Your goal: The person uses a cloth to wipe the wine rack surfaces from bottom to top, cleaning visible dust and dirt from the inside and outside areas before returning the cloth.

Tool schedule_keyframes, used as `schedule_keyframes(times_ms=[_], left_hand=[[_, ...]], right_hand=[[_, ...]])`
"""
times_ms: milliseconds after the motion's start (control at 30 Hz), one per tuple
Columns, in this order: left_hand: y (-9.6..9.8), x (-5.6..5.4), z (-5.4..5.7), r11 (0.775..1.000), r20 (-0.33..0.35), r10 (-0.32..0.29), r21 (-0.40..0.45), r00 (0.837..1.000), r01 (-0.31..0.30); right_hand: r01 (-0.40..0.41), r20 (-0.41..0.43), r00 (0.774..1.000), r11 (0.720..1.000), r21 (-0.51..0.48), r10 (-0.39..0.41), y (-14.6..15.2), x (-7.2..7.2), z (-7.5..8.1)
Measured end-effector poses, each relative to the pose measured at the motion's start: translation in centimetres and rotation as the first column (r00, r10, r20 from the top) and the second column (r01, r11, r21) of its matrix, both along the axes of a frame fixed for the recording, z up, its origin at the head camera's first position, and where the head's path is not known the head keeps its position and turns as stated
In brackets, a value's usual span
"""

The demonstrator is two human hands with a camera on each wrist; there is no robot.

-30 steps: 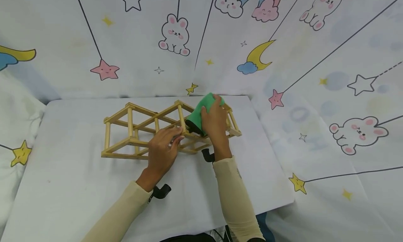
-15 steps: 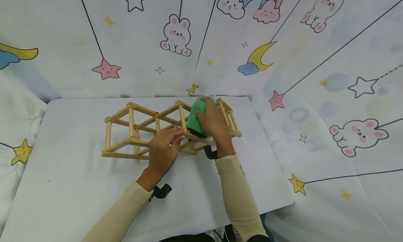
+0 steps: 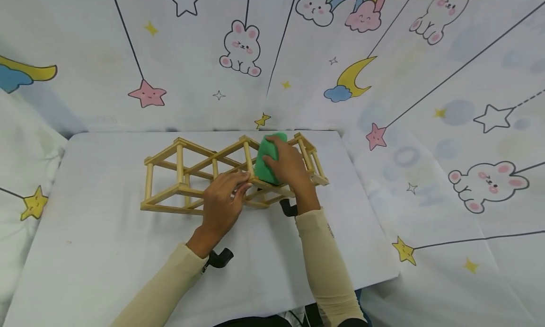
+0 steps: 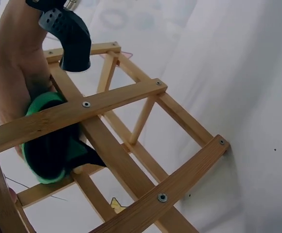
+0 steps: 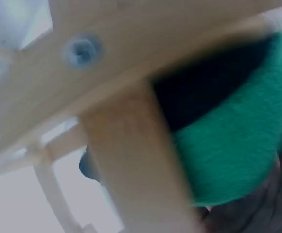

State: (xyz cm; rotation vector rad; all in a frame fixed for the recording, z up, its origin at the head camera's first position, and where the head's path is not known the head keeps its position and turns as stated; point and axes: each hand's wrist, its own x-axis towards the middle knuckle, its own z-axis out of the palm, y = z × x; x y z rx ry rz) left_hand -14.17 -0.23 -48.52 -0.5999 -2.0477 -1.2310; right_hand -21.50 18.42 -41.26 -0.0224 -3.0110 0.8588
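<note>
The right hand (image 3: 294, 168) holds a green fuzzy thing (image 3: 267, 150), with the thumb on its side. The green thing is just left of that hand, a little right of the middle of the frame. It sits among the bars of a wooden rack (image 3: 179, 189), in the gap between a post and the rack's right end. Its inside is black (the left wrist view shows this best, behind the bars). I can't tell if its bottom rests on the wood.

The left hand (image 3: 221, 204) pinches the rack's front bar with its fingers and thumb, to the lower left of the green thing. The rack stands on a white bench (image 3: 106, 251). Round metal screws (image 4: 162, 197) show in the wood.

For writing, there are small dark marks (image 3: 330, 230) on the right sleeve (image 3: 328, 265), too tiny to read. The cloth behind (image 3: 191, 76) has bunnies, stars and moons on it.
</note>
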Motion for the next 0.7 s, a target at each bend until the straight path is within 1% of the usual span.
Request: schedule_keyframes(times_ms=[33,67,100,133,200,233,267,300,333,400,467,500,533,567,633,667,700], left_hand=[[0.0,0.1,0.1,1.000,0.006,0.003,-0.011,1.000,-0.003],[0.0,0.2,0.2,1.000,0.019,0.006,-0.024,1.000,-0.005],[0.0,0.3,0.3,0.999,0.031,0.008,-0.036,0.999,-0.007],[-0.1,0.5,0.4,0.999,0.046,0.011,-0.052,0.999,-0.009],[-0.3,0.9,0.8,0.998,0.069,0.019,-0.068,0.997,-0.015],[-0.4,1.3,1.1,0.997,0.071,0.023,-0.070,0.997,-0.018],[-0.7,1.6,1.4,0.998,0.069,0.025,-0.065,0.997,-0.020],[-1.0,1.9,1.7,0.998,0.054,0.033,-0.061,0.998,-0.030],[-1.4,2.2,2.0,0.998,0.031,0.044,-0.052,0.999,-0.042],[-2.4,2.8,2.6,0.998,-0.030,0.068,-0.010,0.997,-0.068],[-3.6,3.1,3.1,0.993,-0.095,0.112,0.045,0.989,-0.108],[-4.3,3.2,3.3,0.989,-0.118,0.138,0.071,0.983,-0.130],[-5.0,3.3,3.5,0.984,-0.132,0.161,0.103,0.978,-0.148],[-5.8,3.3,3.6,0.979,-0.133,0.181,0.122,0.974,-0.166],[-7.3,3.3,3.6,0.971,-0.109,0.214,0.135,0.971,-0.199],[-8.1,3.3,3.5,0.970,-0.081,0.224,0.120,0.971,-0.213],[-8.9,3.4,3.4,0.970,-0.048,0.229,0.096,0.972,-0.224]], right_hand=[[-0.020,-0.025,0.999,1.000,-0.023,0.019,0.2,0.2,0.0],[-0.018,-0.074,0.997,0.998,-0.065,0.013,0.3,0.5,0.2],[-0.012,-0.140,0.990,0.993,-0.121,-0.005,0.4,0.8,0.4],[-0.013,-0.214,0.977,0.984,-0.175,-0.025,0.5,1.3,0.7],[-0.033,-0.349,0.935,0.964,-0.265,-0.064,0.7,2.3,1.4],[-0.051,-0.397,0.915,0.951,-0.305,-0.079,0.8,2.9,1.8],[-0.070,-0.427,0.900,0.935,-0.346,-0.091,0.8,3.5,2.3],[-0.093,-0.442,0.892,0.919,-0.384,-0.095,1.0,4.2,2.7],[-0.113,-0.440,0.893,0.900,-0.420,-0.093,1.1,4.9,3.1],[-0.151,-0.391,0.918,0.855,-0.496,-0.065,1.3,6.3,3.7],[-0.189,-0.316,0.949,0.809,-0.556,0.005,1.6,7.4,3.9],[-0.209,-0.275,0.960,0.784,-0.585,0.051,1.6,7.9,3.7],[-0.232,-0.241,0.965,0.762,-0.604,0.103,1.6,8.3,3.5],[-0.253,-0.209,0.966,0.744,-0.619,0.155,1.6,8.6,3.1],[-0.293,-0.171,0.956,0.717,-0.632,0.240,1.3,9.0,2.1],[-0.307,-0.157,0.950,0.704,-0.641,0.271,1.2,9.1,1.5],[-0.314,-0.148,0.946,0.698,-0.644,0.289,1.0,9.2,0.9]])
